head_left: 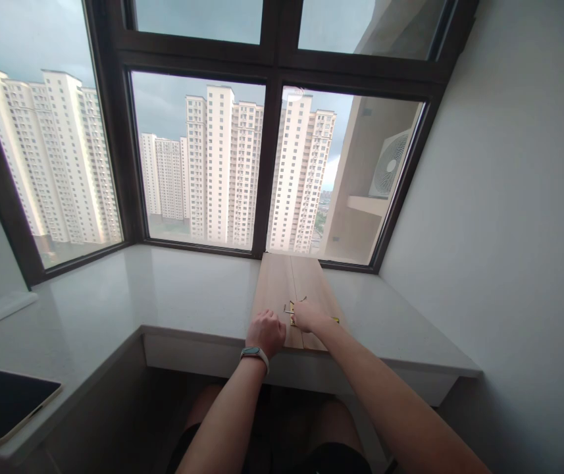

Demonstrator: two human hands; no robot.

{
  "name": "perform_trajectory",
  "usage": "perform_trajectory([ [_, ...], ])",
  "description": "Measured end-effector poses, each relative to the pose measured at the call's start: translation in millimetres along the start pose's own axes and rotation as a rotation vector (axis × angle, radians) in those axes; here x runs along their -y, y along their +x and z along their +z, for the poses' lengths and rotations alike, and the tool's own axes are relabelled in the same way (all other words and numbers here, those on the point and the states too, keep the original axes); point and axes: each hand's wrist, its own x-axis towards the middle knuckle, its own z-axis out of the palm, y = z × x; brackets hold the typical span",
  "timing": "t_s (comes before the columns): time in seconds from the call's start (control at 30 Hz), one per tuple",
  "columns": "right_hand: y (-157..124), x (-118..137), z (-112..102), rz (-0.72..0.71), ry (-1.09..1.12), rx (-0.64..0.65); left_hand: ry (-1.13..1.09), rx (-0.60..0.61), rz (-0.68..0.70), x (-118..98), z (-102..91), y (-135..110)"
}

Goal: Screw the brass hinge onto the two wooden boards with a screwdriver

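Note:
Two light wooden boards (282, 280) lie side by side on the white stone sill (183, 289), running from the window to the sill's front edge. A small brass fitting, like a hinge (291, 309), sits over the seam between them. My left hand (265, 331), with a band on its wrist, is curled into a loose fist on the left board beside the fitting. My right hand (307, 318) is closed over the brass fitting on the right board. What its fingers pinch is too small to name.
A dark tablet (2, 403) lies on the sill's left wing near the front edge. Dark-framed windows (266, 164) close the back, and a white wall (509, 197) stands on the right. My knees show under the sill.

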Motion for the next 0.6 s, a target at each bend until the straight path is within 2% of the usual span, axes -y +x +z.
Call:
perform_trajectory([
  [0.2, 7.9, -8.0, -10.8, -0.02, 0.032, -0.107, 0.006, 0.018, -0.028, -1.8, -3.2, 0.0],
  [0.37, 21.7, -28.8, -25.2, 0.091, 0.105, -0.211, -0.004, -0.002, -0.03, -1.1, -0.4, -0.3],
  [0.6, 45.2, -43.5, -11.1, 0.17, 0.205, -0.265, -0.023, -0.013, -0.019, 1.0, 2.2, -0.3],
])
